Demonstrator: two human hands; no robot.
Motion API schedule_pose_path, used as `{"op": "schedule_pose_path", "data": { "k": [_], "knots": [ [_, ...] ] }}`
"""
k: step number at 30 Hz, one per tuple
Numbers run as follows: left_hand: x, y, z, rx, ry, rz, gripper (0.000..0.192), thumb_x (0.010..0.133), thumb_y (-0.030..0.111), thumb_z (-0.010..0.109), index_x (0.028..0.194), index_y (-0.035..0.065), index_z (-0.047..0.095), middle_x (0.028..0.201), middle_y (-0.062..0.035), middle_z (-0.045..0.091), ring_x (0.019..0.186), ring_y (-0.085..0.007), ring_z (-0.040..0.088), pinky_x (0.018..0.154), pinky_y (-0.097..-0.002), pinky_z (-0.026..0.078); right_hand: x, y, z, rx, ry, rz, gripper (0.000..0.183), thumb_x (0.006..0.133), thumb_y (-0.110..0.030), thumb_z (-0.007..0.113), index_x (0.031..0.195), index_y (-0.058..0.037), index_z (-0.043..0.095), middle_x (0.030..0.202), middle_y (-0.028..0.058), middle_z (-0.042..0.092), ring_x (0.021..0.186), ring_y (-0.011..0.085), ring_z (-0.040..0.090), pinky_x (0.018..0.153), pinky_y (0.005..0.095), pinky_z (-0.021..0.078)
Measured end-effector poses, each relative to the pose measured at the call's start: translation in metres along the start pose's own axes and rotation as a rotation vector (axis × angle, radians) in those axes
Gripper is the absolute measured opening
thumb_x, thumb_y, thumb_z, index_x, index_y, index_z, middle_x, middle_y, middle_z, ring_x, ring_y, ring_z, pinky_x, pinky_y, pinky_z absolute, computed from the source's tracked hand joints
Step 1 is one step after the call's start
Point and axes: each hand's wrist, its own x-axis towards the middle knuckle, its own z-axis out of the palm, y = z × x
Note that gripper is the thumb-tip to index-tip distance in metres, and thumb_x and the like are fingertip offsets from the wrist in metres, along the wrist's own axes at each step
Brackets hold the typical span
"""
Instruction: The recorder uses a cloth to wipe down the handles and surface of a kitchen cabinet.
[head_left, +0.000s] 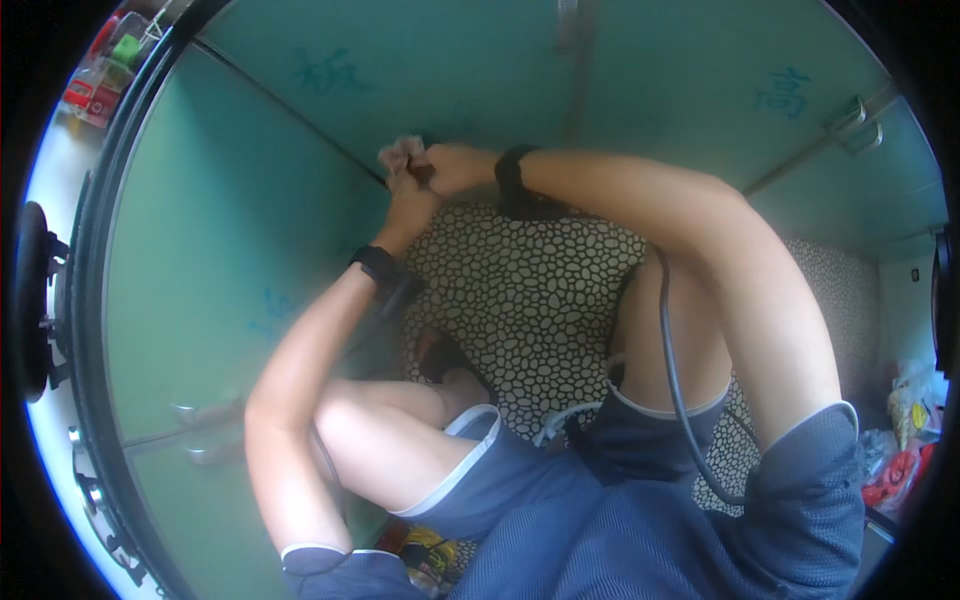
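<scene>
My left hand (411, 202) and my right hand (454, 166) are together near the corner where two green cabinet fronts meet. Between their fingers is a small crumpled, pale, see-through thing (405, 152), perhaps a plastic bag or wrapper; its exact kind cannot be told. Something dark shows beside it, partly hidden by the fingers. Both wrists carry black bands, and the left one bears a dark device (391, 281). A dark cable runs along my right arm.
Green cabinet doors (247, 187) with metal handles (855, 116) stand ahead and at the left. Pebble-patterned flooring (525, 277) lies below, with my sandalled foot (454, 364) on it. Plastic bags (900, 450) are at the right edge. A yellow-labelled container (427, 555) stands by my left hip.
</scene>
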Motion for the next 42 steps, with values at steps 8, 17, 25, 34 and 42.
{"op": "schedule_pose_path", "data": {
  "k": [8,17,25,34,42],
  "knots": [
    [0.0,-0.019,-0.043,-0.334,-0.001,-0.243,0.046,0.092,0.008,0.053,0.136,-0.0047,0.047,0.125,-0.0165,0.059,0.117,-0.0298,0.059,0.099,-0.0387,0.049,0.017,-0.038,0.01,0.736,-0.022,0.196,0.046,0.086,-0.016,0.057,0.129,-0.0028,0.066,0.123,0.0178,0.069,0.111,0.0277,0.066,0.09,0.0397,0.0533],
    [-0.009,0.072,-0.047,-0.006,-0.248,0.035,0.048,0.085,0.01,0.058,0.131,-0.0051,0.056,0.112,-0.0167,0.069,0.107,-0.0261,0.067,0.092,-0.0365,0.052,-0.012,-0.042,-0.037,0.034,0.115,0.276,0.043,0.084,-0.033,0.063,0.106,0.0028,0.072,0.1,0.0256,0.072,0.095,0.0407,0.069,0.082,0.0474,0.053],
    [-0.013,0.17,-0.056,0.146,-0.117,0.261,0.035,0.089,0.003,0.056,0.124,-0.0034,0.057,0.103,-0.0111,0.069,0.093,-0.0203,0.069,0.082,-0.0341,0.056,-0.075,-0.083,-0.12,-0.18,0.368,0.006,0.047,0.082,-0.033,0.065,0.124,-0.0121,0.067,0.105,0.0152,0.072,0.096,0.0398,0.068,0.083,0.0494,0.054],
    [-0.007,0.218,-0.024,-0.117,0.086,0.478,0.019,0.088,0.006,0.061,0.106,-0.0009,0.06,0.086,-0.011,0.064,0.079,-0.0183,0.06,0.077,-0.0341,0.051,-0.12,-0.108,-0.178,-0.276,0.51,-0.211,0.024,0.082,-0.016,0.068,0.105,-0.0081,0.064,0.103,0.0127,0.07,0.088,0.0354,0.069,0.077,0.0435,0.0557],
    [0.035,0.24,0.038,-0.483,-0.072,0.438,0.016,0.086,0.004,0.062,0.101,-0.0011,0.059,0.088,-0.0124,0.066,0.085,-0.0194,0.063,0.079,-0.0341,0.052,-0.174,-0.112,-0.202,-0.429,0.605,-0.028,0.038,0.082,-0.014,0.061,0.12,-0.0148,0.065,0.11,0.0128,0.07,0.099,0.0361,0.068,0.083,0.0458,0.0568]
  ]
}}
